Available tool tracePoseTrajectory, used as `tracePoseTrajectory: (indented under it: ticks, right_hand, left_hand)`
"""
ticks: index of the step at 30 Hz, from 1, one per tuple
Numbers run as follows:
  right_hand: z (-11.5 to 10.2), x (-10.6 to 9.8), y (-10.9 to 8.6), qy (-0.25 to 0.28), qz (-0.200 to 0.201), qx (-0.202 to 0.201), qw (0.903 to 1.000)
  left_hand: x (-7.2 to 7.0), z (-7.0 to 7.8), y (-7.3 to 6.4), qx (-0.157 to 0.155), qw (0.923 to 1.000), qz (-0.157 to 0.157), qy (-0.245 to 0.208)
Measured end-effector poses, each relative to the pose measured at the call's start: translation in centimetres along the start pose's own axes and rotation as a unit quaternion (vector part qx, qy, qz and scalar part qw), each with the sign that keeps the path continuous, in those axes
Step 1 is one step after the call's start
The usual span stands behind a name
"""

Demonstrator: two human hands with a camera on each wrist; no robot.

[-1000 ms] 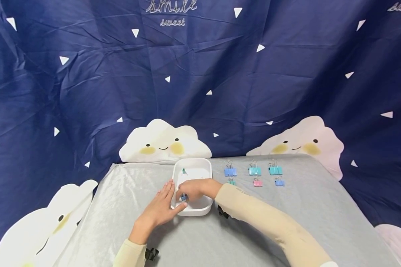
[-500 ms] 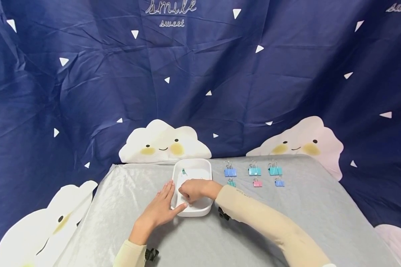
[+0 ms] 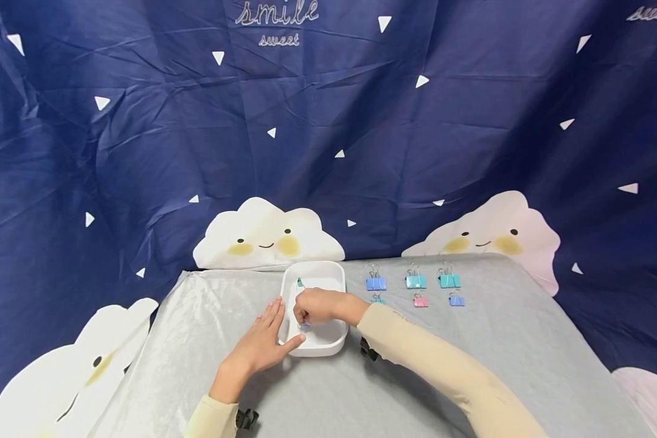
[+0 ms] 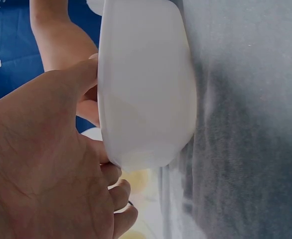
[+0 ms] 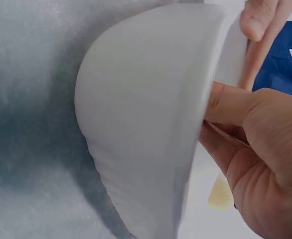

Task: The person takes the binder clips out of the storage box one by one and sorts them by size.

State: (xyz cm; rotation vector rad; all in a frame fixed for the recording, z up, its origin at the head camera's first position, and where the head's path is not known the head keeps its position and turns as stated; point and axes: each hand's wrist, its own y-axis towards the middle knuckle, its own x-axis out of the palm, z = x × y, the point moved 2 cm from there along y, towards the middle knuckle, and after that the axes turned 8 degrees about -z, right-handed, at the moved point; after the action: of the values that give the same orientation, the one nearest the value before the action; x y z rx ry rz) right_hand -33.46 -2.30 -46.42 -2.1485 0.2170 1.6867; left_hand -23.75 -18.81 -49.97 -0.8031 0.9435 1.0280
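A white plastic bin (image 3: 336, 348) stands on the grey cloth. My left hand (image 3: 258, 340) lies along its left side with fingers extended, the thumb over the near rim. My right hand (image 3: 319, 306) reaches down inside with curled fingers and thumb together, pinching a small blue binder clip (image 3: 305, 327) that is mostly hidden beneath them. In the right wrist view, the wall of the bin hides those fingertips. Farther back in the bin lies a green binder clip (image 3: 300, 282).
Right of the bin are two rows of binder clips: blue (image 3: 376, 283) and teal (image 3: 415, 281) larger ones behind, with a small pink one (image 3: 421, 302) and a small blue one (image 3: 457, 300) in front. A navy curtain (image 3: 328, 121) hangs behind the table.
The blue clip showed at the right fingertips, was covered half a second ago, and now peeks out below them. The right hand has shifted slightly; the left hand stays on the bin.
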Motion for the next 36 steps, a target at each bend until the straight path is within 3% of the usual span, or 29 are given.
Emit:
tracePoseTrajectory:
  ticks: [20,27,36]
  right_hand:
    - [1.3,-1.5,-2.8,0.058,0.105,0.006,0.9927]
    - [1.8,-2.0,-4.3,0.11,0.138,0.017,0.9842]
    - [2.6,-2.3,-6.8,0.14,0.171,0.03,0.9748]
  left_hand:
    - [0.2,-0.1,-0.1,-0.003,1.0,0.001,0.0]
    - [0.2,0.0,0.0,-0.002,1.0,0.0,0.001]
    - [0.2,-0.1,-0.1,-0.004,1.0,-0.002,0.0]
